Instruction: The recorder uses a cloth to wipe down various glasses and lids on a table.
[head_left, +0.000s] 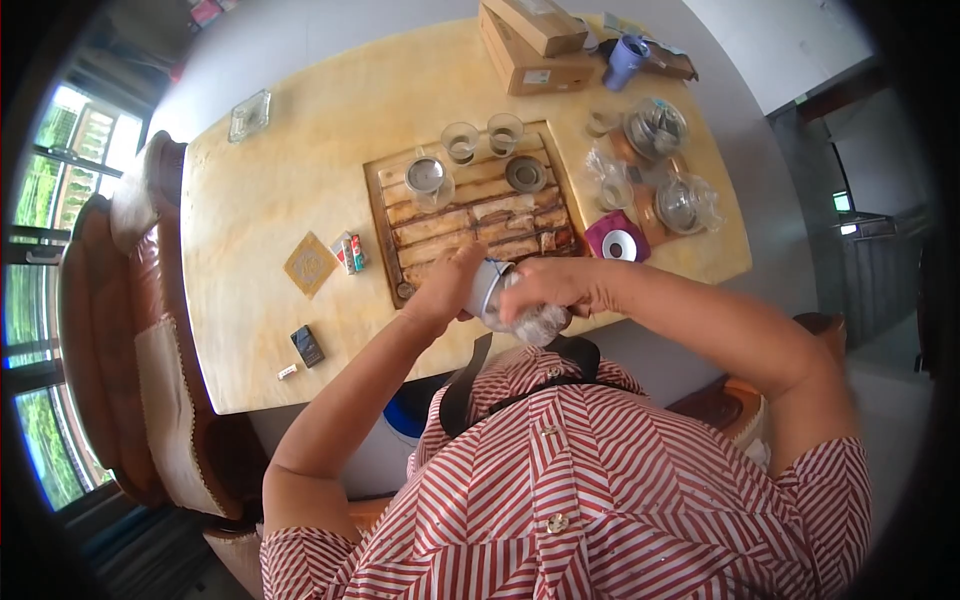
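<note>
My left hand (452, 283) is wrapped around a pale cylindrical container (486, 288), tilted over the table's near edge. Crumpled clear plastic (541, 324) bulges from the container's near side, and the fingers of my right hand (551, 286) are closed on it. Its contents are hidden. Just beyond my hands lies a wooden tea tray (435, 251) with stained slats. On it stand two glass cups (460, 142), a glass pitcher (436, 196) topped by a metal strainer (426, 174), and a round grey dish (526, 174).
Right of the tray are a purple cloth (600, 229) under a white ring-shaped piece (619, 245), a glass teapot (679, 204) and another glass vessel (655, 129). Cardboard boxes (544, 71) and a purple tumbler (626, 61) stand behind. Leftward: a glass ashtray (249, 117), gold mat (310, 265), black pack (306, 346).
</note>
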